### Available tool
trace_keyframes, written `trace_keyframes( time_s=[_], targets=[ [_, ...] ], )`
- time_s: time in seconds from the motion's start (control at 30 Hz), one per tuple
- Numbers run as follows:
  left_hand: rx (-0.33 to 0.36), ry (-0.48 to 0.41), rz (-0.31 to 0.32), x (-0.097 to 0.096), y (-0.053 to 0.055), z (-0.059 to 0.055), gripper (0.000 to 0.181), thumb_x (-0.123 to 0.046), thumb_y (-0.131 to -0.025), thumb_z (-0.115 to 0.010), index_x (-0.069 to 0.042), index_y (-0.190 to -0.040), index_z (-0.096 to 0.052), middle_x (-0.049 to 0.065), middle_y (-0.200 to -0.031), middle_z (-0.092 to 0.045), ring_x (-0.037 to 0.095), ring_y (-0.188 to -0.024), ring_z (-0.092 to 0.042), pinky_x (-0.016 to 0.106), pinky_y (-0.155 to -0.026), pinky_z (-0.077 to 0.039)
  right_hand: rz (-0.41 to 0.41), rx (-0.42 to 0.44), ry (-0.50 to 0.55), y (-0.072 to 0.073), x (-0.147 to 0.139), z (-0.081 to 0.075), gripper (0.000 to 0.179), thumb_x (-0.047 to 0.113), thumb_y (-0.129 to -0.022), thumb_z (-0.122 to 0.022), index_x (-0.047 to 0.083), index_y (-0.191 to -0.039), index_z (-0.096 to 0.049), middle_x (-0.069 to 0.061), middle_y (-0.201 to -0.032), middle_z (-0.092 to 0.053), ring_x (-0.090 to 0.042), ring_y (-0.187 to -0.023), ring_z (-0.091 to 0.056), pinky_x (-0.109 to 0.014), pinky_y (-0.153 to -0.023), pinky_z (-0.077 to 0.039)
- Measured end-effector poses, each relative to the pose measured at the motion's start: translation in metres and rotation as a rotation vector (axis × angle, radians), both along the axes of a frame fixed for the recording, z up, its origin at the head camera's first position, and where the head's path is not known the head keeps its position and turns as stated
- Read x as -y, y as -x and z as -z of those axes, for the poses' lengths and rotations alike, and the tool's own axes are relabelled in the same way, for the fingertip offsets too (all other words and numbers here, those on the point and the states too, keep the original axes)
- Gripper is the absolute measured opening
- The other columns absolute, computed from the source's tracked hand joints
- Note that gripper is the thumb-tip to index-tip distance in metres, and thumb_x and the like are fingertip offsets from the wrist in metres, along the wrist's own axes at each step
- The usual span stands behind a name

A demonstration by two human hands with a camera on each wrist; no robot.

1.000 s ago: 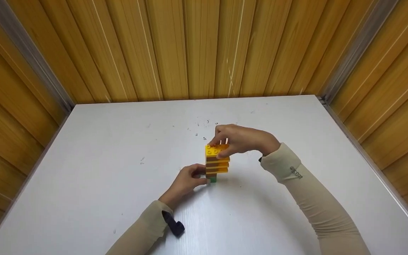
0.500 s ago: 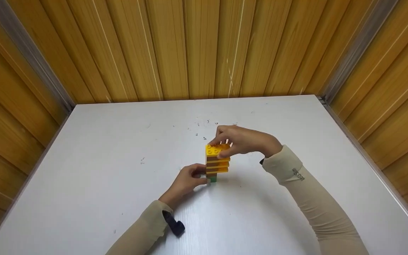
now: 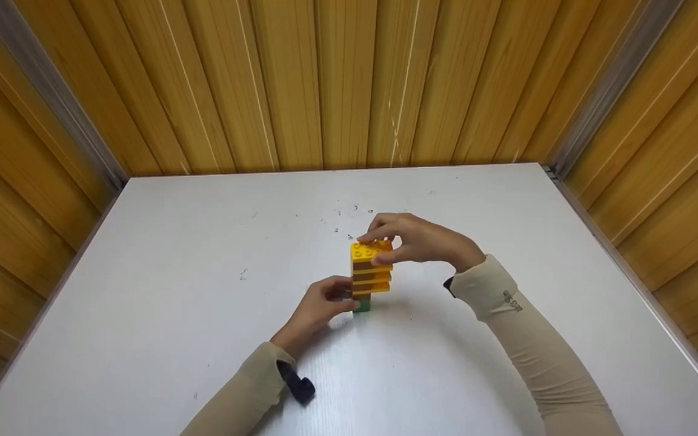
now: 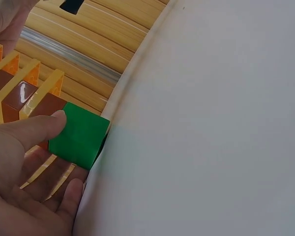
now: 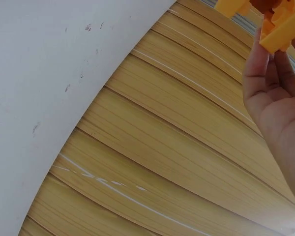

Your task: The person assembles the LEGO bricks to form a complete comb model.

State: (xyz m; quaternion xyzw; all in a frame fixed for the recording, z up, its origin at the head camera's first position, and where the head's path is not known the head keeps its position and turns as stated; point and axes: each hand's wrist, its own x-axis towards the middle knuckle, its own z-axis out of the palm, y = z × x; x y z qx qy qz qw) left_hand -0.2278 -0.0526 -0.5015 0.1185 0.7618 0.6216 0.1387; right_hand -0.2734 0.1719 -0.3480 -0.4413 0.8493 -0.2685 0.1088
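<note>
A tower of toy building bricks stands upright on the white table, its brown bricks (image 4: pixel 50 105) alternating with thin yellow pieces that jut out to the right. At its foot is a green brick (image 4: pixel 82 137), close against the tabletop. My left hand (image 3: pixel 317 303) grips the tower low down, thumb on the green brick near its seam with the brown, fingers behind. Up top, my right hand (image 3: pixel 418 240) pinches the uppermost yellow piece (image 3: pixel 359 251), thumb on the near side and fingers at the far edge. In the right wrist view, the fingertips meet the underside of a hollow yellow overhang (image 5: pixel 285 30).
The white table (image 3: pixel 161 290) carries small dark scuff marks behind the tower. Yellow wood-look panels (image 3: pixel 349 85) wall it in at the back and sides, with metal posts (image 3: pixel 615 79) at the corners. A black strap (image 3: pixel 297 384) hangs from the left sleeve.
The tower's upper part has risen slightly, and more of the green brick shows. My right hand has shifted a little, its fingers lying flatter over the top; my left hand stays nearly in place.
</note>
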Motion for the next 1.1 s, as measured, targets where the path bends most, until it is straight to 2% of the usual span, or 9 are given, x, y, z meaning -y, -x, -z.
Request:
trace_keyframes(
  time_s=[0.17, 0.27, 0.4, 0.57, 0.67, 0.8, 0.97, 1.1],
  targets=[
    [0.021, -0.056, -0.017, 0.0, -0.002, -0.006, 0.045, -0.02, -0.085, -0.073, -0.014, -0.127, -0.059, 0.003, -0.126, -0.062, 0.021, -0.113, -0.06, 0.035, -0.1, -0.048, 0.031, -0.019, 0.066, 0.002, -0.001, 0.006, 0.039, 0.023, -0.088, -0.07, 0.009, -0.125, -0.064, -0.005, -0.114, -0.062, -0.02, -0.104, -0.058, -0.039, -0.09, -0.052],
    [0.001, -0.072, -0.024, 0.0, -0.001, -0.008, 0.045, -0.019, -0.086, -0.072, -0.011, -0.128, -0.058, 0.006, -0.127, -0.061, 0.023, -0.113, -0.06, 0.036, -0.098, -0.049, 0.039, -0.038, 0.118, 0.003, -0.002, 0.011, 0.037, 0.023, -0.089, -0.069, 0.008, -0.122, -0.066, -0.005, -0.114, -0.063, -0.02, -0.103, -0.058, -0.039, -0.089, -0.053],
    [-0.017, -0.066, -0.048, 0.0, 0.002, -0.008, 0.045, -0.018, -0.087, -0.071, -0.008, -0.128, -0.058, 0.009, -0.128, -0.06, 0.024, -0.111, -0.06, 0.036, -0.095, -0.051, 0.058, -0.055, 0.179, 0.006, -0.002, 0.017, 0.035, 0.025, -0.089, -0.068, 0.007, -0.12, -0.066, -0.006, -0.115, -0.064, -0.021, -0.105, -0.059, -0.038, -0.089, -0.053],
    [0.011, -0.04, -0.1, 0.001, 0.006, -0.012, 0.045, -0.018, -0.086, -0.072, -0.015, -0.129, -0.057, 0.005, -0.129, -0.059, 0.021, -0.11, -0.061, 0.035, -0.096, -0.051, 0.133, -0.072, 0.231, 0.011, -0.003, 0.028, 0.039, 0.028, -0.09, -0.067, 0.011, -0.124, -0.064, -0.005, -0.124, -0.064, -0.021, -0.113, -0.059, -0.041, -0.097, -0.05],
    [0.017, -0.028, -0.122, 0.001, 0.011, -0.012, 0.046, -0.019, -0.086, -0.072, -0.017, -0.13, -0.057, 0.004, -0.129, -0.059, 0.021, -0.108, -0.062, 0.036, -0.096, -0.051, 0.188, -0.055, 0.276, 0.014, -0.005, 0.037, 0.045, 0.03, -0.09, -0.066, 0.011, -0.131, -0.059, -0.006, -0.133, -0.059, -0.022, -0.119, -0.056, -0.04, -0.1, -0.048],
    [0.024, -0.009, -0.143, 0.002, 0.017, -0.012, 0.048, -0.022, -0.087, -0.071, -0.019, -0.132, -0.056, 0.005, -0.129, -0.058, 0.022, -0.108, -0.061, 0.035, -0.094, -0.052, 0.285, 0.009, 0.325, 0.019, -0.009, 0.052, 0.056, 0.033, -0.092, -0.064, 0.013, -0.141, -0.048, -0.007, -0.143, -0.049, -0.024, -0.124, -0.054, -0.04, -0.102, -0.047],
    [0.046, 0.005, -0.173, 0.0, 0.024, -0.014, 0.049, -0.024, -0.087, -0.071, -0.018, -0.134, -0.055, 0.006, -0.129, -0.058, 0.022, -0.108, -0.061, 0.035, -0.09, -0.053, 0.413, 0.18, 0.321, 0.022, -0.011, 0.072, 0.068, 0.042, -0.09, -0.064, 0.018, -0.147, -0.038, -0.007, -0.148, -0.044, -0.026, -0.123, -0.055, -0.043, -0.103, -0.046],
    [0.068, 0.027, -0.198, -0.002, 0.03, -0.015, 0.049, -0.026, -0.087, -0.071, -0.019, -0.133, -0.056, 0.005, -0.128, -0.059, 0.021, -0.107, -0.061, 0.033, -0.087, -0.054, 0.466, 0.292, 0.307, 0.022, -0.009, 0.084, 0.074, 0.038, -0.089, -0.067, 0.017, -0.15, -0.032, -0.007, -0.149, -0.043, -0.026, -0.124, -0.054, -0.042, -0.103, -0.046]
  ],
)
